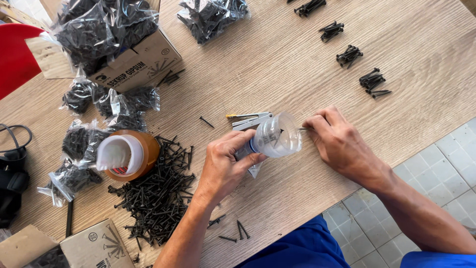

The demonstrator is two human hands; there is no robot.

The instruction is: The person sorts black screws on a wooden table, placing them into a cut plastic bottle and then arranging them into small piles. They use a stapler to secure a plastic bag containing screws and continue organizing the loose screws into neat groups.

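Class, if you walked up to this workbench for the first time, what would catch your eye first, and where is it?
Centre stage, the left hand grips a small clear plastic bag while the right hand feeds a black screw towards its mouth. Left of them sprawls a loose pile of black screws beside an orange tape roll.

Screw bags [106,27] — brown carton [148,59] (top-left)
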